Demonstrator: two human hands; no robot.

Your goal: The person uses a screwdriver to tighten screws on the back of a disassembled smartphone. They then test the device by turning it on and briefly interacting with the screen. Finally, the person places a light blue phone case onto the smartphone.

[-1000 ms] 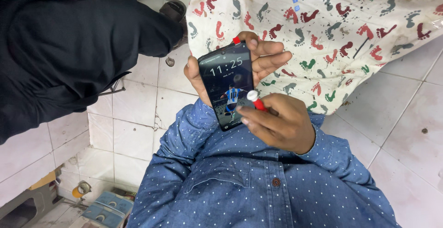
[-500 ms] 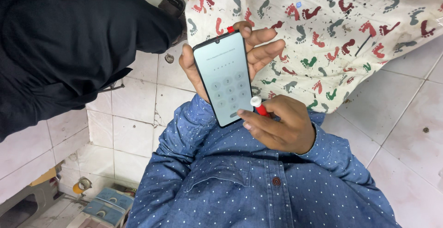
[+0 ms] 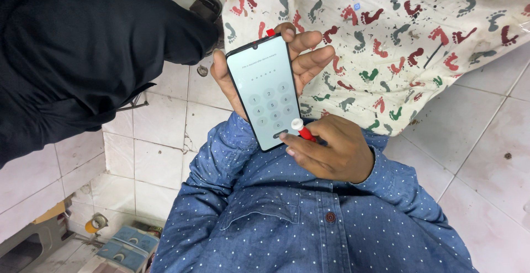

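The smartphone [image 3: 265, 93] is sitting upright in my left hand [image 3: 276, 66], held up in front of my chest, above the blue dotted shirt [image 3: 309, 223] and just in front of the footprint-patterned cloth [image 3: 397, 35]. My left grip is wrapping the phone from behind, fingers curling round its right edge and thumb lying along its left edge. The screen is lit and showing a numeric keypad with a line of small text above it; I am seeing no digits entered, though the top rows are too faint to be sure. My right hand [image 3: 331, 149] is closing its grip on a small red tool with a white tip [image 3: 301, 128], and its forefinger is pressing against the bottom of the screen, near the lowest row of keys. So I am judging the work as barely started: the phone is awake and at its lock pad, and the unlocking is yet to be done. A person in a black sleeve [image 3: 94, 46] is standing to the left, over the white tiled floor [image 3: 160, 135], not touching anything of mine.
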